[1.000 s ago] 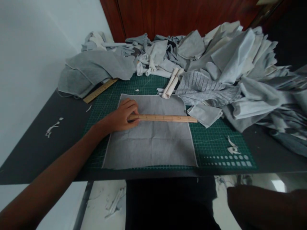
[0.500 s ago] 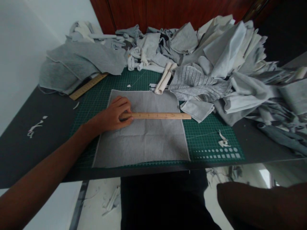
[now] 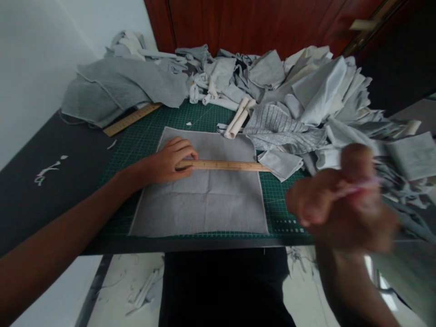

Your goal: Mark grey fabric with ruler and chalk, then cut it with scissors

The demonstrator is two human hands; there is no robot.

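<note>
A grey cloth piece (image 3: 204,209), roughly square with fold creases, lies flat on the green cutting mat (image 3: 136,131). Across its upper part runs a narrow wooden ruler (image 3: 231,165). My left hand (image 3: 175,160) grips the ruler's left end, thumb below and fingers above, resting on the cloth. Raised over the mat's right side, my right hand (image 3: 340,204) is smeared by motion. Its fingers are closed around a thin pinkish thing (image 3: 357,185), too blurred to name.
Heaped grey and white fabric scraps (image 3: 272,72) line the back and right of the table. A second wooden ruler (image 3: 131,119) lies partly beneath grey fabric (image 3: 129,81) at back left. Small white trimmings (image 3: 46,171) lie on the dark tabletop (image 3: 78,190).
My right hand has come up from below the table's front edge into view at the right, with the thin pinkish thing. My left hand stays on the ruler. The view has shifted slightly.
</note>
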